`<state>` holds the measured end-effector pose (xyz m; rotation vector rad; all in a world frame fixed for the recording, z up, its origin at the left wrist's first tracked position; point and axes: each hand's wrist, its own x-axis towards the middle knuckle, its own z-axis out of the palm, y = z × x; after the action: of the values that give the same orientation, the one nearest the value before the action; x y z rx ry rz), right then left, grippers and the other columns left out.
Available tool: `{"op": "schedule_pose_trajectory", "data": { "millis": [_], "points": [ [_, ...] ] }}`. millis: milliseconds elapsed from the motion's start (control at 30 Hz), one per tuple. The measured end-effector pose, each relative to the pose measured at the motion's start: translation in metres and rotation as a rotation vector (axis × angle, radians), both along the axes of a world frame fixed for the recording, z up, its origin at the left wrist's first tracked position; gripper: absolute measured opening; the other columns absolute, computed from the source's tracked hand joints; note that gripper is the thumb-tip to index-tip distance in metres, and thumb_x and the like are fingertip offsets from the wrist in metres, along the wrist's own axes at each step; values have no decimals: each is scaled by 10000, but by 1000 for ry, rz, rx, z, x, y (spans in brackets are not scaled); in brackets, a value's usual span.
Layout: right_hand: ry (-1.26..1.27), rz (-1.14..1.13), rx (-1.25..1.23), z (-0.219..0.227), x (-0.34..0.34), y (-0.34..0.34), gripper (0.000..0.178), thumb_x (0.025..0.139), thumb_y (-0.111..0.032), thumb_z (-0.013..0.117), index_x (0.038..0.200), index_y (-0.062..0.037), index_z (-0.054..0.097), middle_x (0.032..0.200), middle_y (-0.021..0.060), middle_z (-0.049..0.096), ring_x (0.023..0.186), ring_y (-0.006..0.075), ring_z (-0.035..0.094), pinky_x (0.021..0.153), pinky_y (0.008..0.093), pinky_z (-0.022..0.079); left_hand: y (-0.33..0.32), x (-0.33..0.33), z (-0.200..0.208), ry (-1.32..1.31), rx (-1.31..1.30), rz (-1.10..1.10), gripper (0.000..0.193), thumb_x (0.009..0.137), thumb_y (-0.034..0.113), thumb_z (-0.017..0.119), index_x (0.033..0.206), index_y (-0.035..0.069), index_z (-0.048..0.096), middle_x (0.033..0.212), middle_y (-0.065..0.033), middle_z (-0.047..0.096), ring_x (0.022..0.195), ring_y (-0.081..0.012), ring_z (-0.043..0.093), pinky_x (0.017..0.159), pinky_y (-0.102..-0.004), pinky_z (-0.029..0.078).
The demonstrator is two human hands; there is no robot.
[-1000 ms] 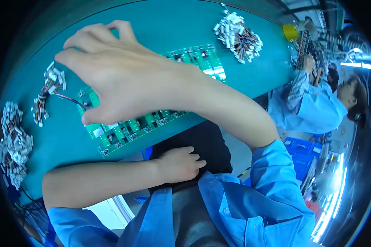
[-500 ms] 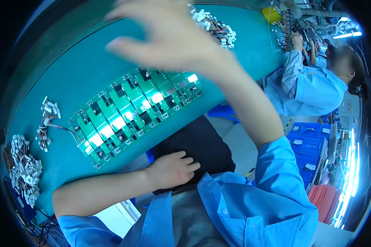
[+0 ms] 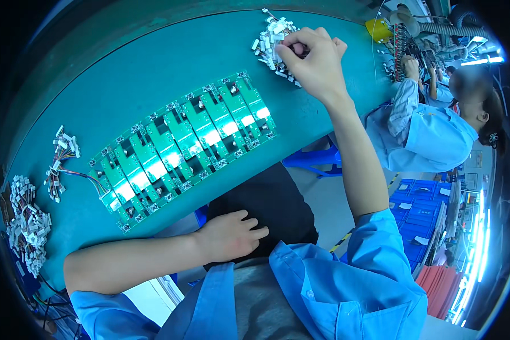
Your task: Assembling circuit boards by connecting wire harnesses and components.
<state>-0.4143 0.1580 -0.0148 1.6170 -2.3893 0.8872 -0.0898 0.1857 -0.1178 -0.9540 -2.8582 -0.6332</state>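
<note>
Reaching: the right hand was stretched out to the far side of the teal bench, fingertips bunched and pinching into the heap of small white plastic connectors. Couldn't tell if it had one piece or several.
Left hand: the left hand lay flat in the lap below the bench edge, fingers loosely spread, holding nothing.
Board: the long green panel of joined circuit boards lay slanted across the middle of the bench, near edge close to the bench rim and well apart from the right hand.
Risk, picking: with fingers dug into a loose heap, I'd guess it could lift a clump, and extras might drop and scatter over the bench or off the far edge.
Risk, forearm: the right arm passed just beside the panel's right end; dragging it back low could nudge the panel, and nothing was steadying it.
Risk, panel slipping: it sat near the front rim, so a bump might tip it toward the lap.
Other stuff: a bundle of coloured wires with white plugs and another pile of white connectors sat at the left, easy to mix up.
Neighbour: a person in a blue coat worked to the right, clear of all this.
</note>
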Motion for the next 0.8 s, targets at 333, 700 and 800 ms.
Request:
{"op": "schedule_pose_trajectory", "data": {
  "millis": [333, 700, 800],
  "points": [
    [-1162, 319, -387, 38, -15, 0, 118, 939, -60, 663, 1004, 13, 728, 811, 62, 663, 734, 121, 556, 689, 235, 402, -1, 0, -3, -10, -9, 7, 102, 928, 162, 658, 919, 156, 759, 1192, -37, 616, 926, -218, 566, 854, -347, 443],
    [-919, 431, -148, 43, 49, 23, 136, 899, 34, 589, 980, 26, 699, 811, 98, 661, 728, 140, 552, 681, 247, 434, 1, 4, -8, -15, -10, 23, 106, 927, 160, 658, 929, 168, 763, 1196, -25, 608, 945, -218, 572, 869, -356, 444],
    [-747, 381, -53, 33, 54, 21, 132, 893, 29, 601, 973, 24, 707, 801, 91, 664, 702, 135, 546, 662, 256, 443, 1, 4, -10, -15, 3, 29, 106, 927, 161, 658, 929, 170, 764, 1194, -24, 608, 949, -217, 573, 872, -357, 444]
  ]
}}
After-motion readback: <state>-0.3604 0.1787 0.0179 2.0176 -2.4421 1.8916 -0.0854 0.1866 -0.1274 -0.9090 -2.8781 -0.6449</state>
